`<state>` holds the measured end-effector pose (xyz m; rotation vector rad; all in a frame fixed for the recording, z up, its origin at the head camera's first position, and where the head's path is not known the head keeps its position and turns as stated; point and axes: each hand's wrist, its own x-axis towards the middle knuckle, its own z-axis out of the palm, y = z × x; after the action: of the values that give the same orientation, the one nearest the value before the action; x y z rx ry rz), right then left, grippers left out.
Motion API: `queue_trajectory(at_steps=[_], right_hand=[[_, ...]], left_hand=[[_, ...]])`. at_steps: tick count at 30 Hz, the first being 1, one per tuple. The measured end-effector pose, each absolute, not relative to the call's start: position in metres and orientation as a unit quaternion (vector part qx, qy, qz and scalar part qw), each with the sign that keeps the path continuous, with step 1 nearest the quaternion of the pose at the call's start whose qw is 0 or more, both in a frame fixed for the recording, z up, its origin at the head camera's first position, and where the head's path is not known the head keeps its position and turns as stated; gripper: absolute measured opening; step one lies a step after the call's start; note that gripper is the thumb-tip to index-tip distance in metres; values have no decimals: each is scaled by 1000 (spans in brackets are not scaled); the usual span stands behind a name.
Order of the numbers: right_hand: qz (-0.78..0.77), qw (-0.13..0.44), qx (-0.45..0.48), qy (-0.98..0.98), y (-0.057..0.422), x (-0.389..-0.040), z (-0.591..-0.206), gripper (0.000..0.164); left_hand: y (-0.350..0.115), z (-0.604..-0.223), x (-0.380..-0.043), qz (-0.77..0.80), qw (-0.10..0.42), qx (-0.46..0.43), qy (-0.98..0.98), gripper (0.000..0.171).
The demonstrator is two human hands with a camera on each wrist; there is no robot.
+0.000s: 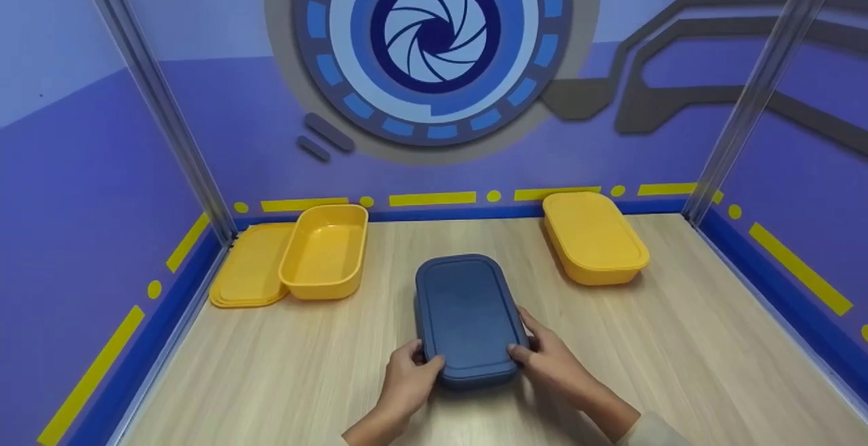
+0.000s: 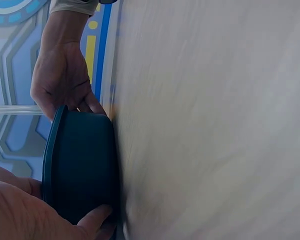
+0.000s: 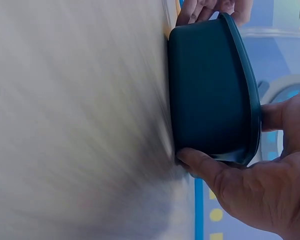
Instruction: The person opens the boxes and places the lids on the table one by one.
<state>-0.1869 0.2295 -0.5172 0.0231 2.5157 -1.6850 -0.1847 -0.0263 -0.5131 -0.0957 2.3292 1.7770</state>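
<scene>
A dark blue lunch box [image 1: 468,317] with its lid on is between both hands near the middle of the table. My left hand [image 1: 408,381] grips its near left corner, the thumb on the lid's edge and the fingers down the side. On the near right side, my right hand [image 1: 556,361] holds it in the same way. Both wrist views show the box's side wall [image 2: 85,160] with thumb and fingers spanning from lid rim to base. Whether the base touches the table I cannot tell.
An open yellow box [image 1: 325,287] stands at the back left, against a loose yellow lid [image 1: 247,270]. At the back right sits a yellow box with its lid on [image 1: 597,232]. Printed blue-purple panels [image 1: 420,181] wall in the wooden table [image 1: 305,365] at the back and sides.
</scene>
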Motion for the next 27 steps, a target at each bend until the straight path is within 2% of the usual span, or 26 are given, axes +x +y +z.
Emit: queue_trajectory(at_steps=[10, 19, 27], right_hand=[[-525, 81, 25, 847, 231, -167, -516, 87], [-538, 104, 28, 836, 232, -166, -518, 89], [-561, 127, -7, 818, 231, -175, -514, 92]], left_hand=[[-30, -514, -174, 604, 125, -19, 787, 45], [-32, -515, -173, 606, 125, -8, 785, 45], [-36, -511, -177, 610, 124, -21, 782, 41]])
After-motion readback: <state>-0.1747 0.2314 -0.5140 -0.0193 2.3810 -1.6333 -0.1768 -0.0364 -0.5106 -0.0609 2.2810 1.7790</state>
